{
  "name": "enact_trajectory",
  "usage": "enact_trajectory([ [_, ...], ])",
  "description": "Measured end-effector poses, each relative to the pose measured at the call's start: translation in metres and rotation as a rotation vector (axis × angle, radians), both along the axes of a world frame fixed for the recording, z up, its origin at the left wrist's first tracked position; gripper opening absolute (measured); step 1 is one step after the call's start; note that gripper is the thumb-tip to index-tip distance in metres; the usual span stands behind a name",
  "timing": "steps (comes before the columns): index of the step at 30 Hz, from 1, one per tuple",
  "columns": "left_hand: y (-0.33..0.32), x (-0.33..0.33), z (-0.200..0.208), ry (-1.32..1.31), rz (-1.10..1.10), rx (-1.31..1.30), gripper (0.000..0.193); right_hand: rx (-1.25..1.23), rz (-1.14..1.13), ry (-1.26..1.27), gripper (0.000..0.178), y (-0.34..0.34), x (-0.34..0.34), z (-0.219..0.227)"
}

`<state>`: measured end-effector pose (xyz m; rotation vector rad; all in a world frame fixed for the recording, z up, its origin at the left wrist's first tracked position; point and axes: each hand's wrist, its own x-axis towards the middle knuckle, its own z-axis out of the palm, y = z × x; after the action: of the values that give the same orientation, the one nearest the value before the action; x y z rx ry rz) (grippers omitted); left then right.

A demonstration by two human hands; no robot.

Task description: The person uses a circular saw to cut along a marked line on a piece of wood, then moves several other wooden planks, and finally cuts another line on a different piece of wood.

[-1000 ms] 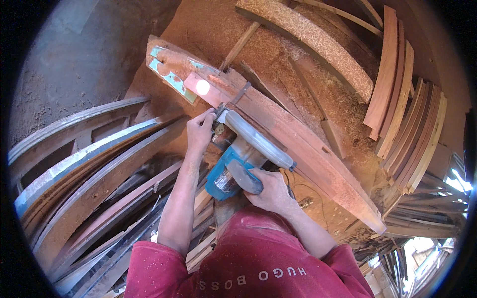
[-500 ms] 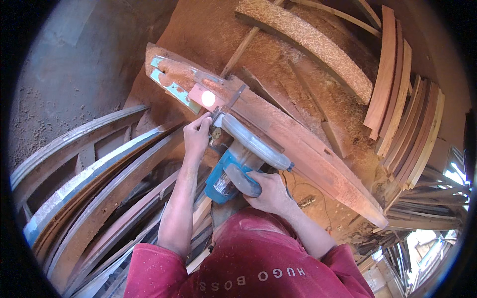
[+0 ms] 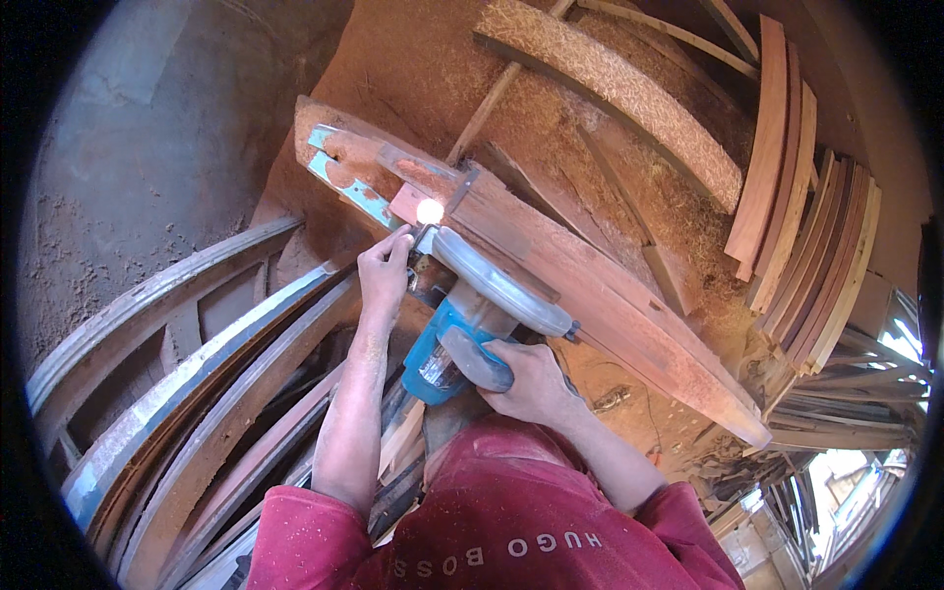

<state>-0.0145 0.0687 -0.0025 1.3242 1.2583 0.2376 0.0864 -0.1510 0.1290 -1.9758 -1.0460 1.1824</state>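
Note:
A blue circular saw (image 3: 433, 349) with a silver blade guard (image 3: 501, 285) rests at the near edge of a long reddish wooden plank (image 3: 590, 280). My right hand (image 3: 536, 382) is wrapped round the saw's rear handle. At the saw's front end my left hand (image 3: 385, 265) is closed, thumb and fingers pinched on the front of its base; the fingertips' exact hold is partly hidden. A flat metal guide bar (image 3: 462, 189) reaches from the base across the plank. The blade itself is out of sight.
Under the plank's far-left end lies a board with turquoise paint (image 3: 366, 200). Curved timbers (image 3: 226, 393) stack close on my left. Beyond the plank lies a thick curved beam (image 3: 619, 88) amid sawdust, and more curved boards (image 3: 772, 147) stand at the right.
The saw has slid a little leftward along the plank, its guide bar and both my hands moving with it. The whole view has shifted slightly.

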Motion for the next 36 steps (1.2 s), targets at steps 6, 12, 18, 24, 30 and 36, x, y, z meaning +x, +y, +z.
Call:
enact_trajectory([
  [6,0.016,-0.001,0.003,0.027,-0.010,0.012,0.036,0.003,0.014,0.021,0.038,0.017,0.001,0.001],
  [12,0.031,0.000,0.007,0.032,0.001,-0.011,0.035,0.006,0.014,0.022,0.036,0.034,0.000,0.002],
  [18,0.047,-0.001,0.008,0.024,-0.007,-0.031,0.034,0.053,-0.006,0.008,0.030,0.050,-0.002,0.001],
  [24,0.061,-0.005,0.000,0.014,0.000,-0.013,0.033,-0.012,0.018,0.030,0.041,0.063,-0.003,0.001],
  [30,0.077,-0.009,-0.003,0.037,-0.004,-0.004,0.033,-0.045,0.038,0.038,0.045,0.077,-0.006,0.000],
  [36,0.089,-0.010,-0.002,0.043,-0.022,0.040,0.033,-0.058,0.045,0.026,0.049,0.091,-0.008,-0.001],
])
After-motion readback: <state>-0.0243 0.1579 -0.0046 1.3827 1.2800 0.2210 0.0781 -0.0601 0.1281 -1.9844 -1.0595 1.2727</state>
